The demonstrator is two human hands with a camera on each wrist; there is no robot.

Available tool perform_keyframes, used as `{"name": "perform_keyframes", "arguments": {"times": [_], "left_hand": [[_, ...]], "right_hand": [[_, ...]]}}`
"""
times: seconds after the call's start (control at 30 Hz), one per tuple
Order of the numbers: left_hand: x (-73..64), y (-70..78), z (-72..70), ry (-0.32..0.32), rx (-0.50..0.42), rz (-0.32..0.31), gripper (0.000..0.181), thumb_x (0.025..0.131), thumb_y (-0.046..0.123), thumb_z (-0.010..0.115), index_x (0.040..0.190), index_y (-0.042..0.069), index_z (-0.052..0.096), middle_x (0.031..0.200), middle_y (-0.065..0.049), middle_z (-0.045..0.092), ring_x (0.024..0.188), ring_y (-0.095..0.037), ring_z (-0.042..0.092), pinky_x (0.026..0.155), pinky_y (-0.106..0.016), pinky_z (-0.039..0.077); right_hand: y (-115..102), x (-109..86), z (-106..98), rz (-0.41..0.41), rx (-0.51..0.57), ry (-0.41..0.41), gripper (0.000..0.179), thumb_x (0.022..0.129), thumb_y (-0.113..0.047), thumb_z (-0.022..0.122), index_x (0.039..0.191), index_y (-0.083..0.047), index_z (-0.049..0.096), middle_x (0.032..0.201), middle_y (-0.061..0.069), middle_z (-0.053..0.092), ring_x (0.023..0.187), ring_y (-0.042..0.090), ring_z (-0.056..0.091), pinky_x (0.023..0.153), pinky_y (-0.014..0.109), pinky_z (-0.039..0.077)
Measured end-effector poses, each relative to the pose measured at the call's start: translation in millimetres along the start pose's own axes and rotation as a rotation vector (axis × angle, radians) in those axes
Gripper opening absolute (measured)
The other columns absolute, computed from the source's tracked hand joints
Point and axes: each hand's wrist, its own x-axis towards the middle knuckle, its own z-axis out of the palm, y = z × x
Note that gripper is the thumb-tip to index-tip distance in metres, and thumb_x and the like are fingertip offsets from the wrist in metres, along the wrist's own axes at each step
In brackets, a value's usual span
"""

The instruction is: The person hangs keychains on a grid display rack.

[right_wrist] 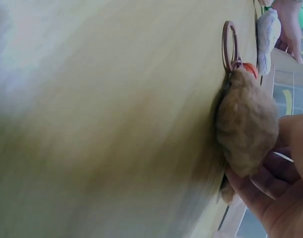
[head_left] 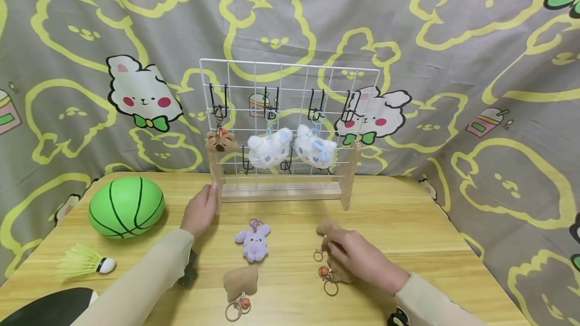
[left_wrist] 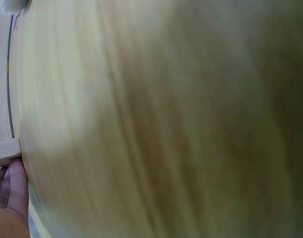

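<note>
My left hand [head_left: 201, 211] rests beside the left wooden leg of a white wire grid rack [head_left: 281, 67]; its straight fingers [left_wrist: 19, 186] touch the wooden foot [left_wrist: 7, 151]. My right hand [head_left: 355, 255] reaches over two brown plush keychains, fingers bent at the farther keychain [head_left: 327, 226]. Partly under the palm lies the nearer brown keychain [head_left: 339, 271], with a metal ring and an orange bell; in the right wrist view this plush [right_wrist: 245, 121] covers part of the hand. A purple bunny keychain [head_left: 255, 244] and another brown plush keychain [head_left: 240, 283] lie between the hands.
From black hooks on the grid hang a brown bear keychain [head_left: 221, 141] and two white plush keychains, one left [head_left: 269, 149], one right [head_left: 314, 149]. At the table's left are a green ball [head_left: 127, 207], a shuttlecock [head_left: 86, 261] and a black rounded object [head_left: 50, 308]. A patterned curtain [head_left: 149, 29] stands behind.
</note>
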Motion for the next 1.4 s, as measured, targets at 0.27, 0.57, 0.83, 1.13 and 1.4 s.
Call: {"name": "perform_keyframes", "arguments": {"times": [0.27, 0.57, 0.83, 1.13, 1.4], "left_hand": [[1.0, -0.6, 2.1, 0.0, 0.006, 0.0, 0.074, 0.113, 0.054, 0.013, 0.141, -0.003, 0.05, 0.122, -0.029, 0.068, 0.11, -0.045, 0.067, 0.095, -0.061, 0.053], [1.7, -1.2, -0.3, 0.006, 0.016, -0.001, 0.074, 0.113, 0.053, 0.013, 0.143, -0.004, 0.048, 0.126, -0.031, 0.066, 0.115, -0.048, 0.065, 0.098, -0.064, 0.051], [-1.8, 3.5, -1.6, -0.017, -0.002, -0.01, 0.074, 0.113, 0.053, 0.013, 0.146, -0.004, 0.047, 0.13, -0.032, 0.065, 0.119, -0.049, 0.065, 0.1, -0.063, 0.051], [-1.7, 3.3, -0.3, -0.012, 0.002, -0.005, 0.074, 0.113, 0.053, 0.012, 0.145, -0.004, 0.048, 0.128, -0.031, 0.066, 0.119, -0.049, 0.065, 0.101, -0.064, 0.051], [-1.6, 2.8, -0.3, -0.016, 0.002, -0.009, 0.075, 0.113, 0.054, 0.012, 0.146, -0.004, 0.047, 0.129, -0.032, 0.066, 0.118, -0.049, 0.065, 0.1, -0.064, 0.051]], "right_hand": [[17.4, -1.7, -4.0, 0.019, 0.268, 0.113, 0.016, 0.108, -0.012, 0.057, 0.109, -0.008, 0.073, 0.1, 0.008, 0.079, 0.089, 0.017, 0.075, 0.078, 0.025, 0.063], [26.7, 5.2, -10.5, 0.031, 0.473, 0.273, 0.021, 0.109, -0.005, 0.049, 0.116, 0.004, 0.068, 0.115, 0.024, 0.075, 0.104, 0.004, 0.072, 0.095, 0.02, 0.058], [28.8, 10.9, -22.7, 0.029, 0.647, 0.274, 0.029, 0.113, -0.008, 0.041, 0.12, 0.014, 0.059, 0.116, 0.036, 0.07, 0.102, 0.002, 0.074, 0.092, 0.022, 0.06], [16.9, 20.3, -52.3, 0.064, 0.693, 0.333, 0.034, 0.114, -0.015, 0.044, 0.124, 0.016, 0.054, 0.103, -0.011, 0.079, 0.09, 0.006, 0.077, 0.081, 0.026, 0.064], [0.0, 42.6, -103.5, 0.018, 0.661, 0.484, 0.03, 0.112, -0.017, 0.048, 0.122, 0.011, 0.055, 0.1, -0.013, 0.078, 0.089, 0.005, 0.075, 0.08, 0.024, 0.063]]}}
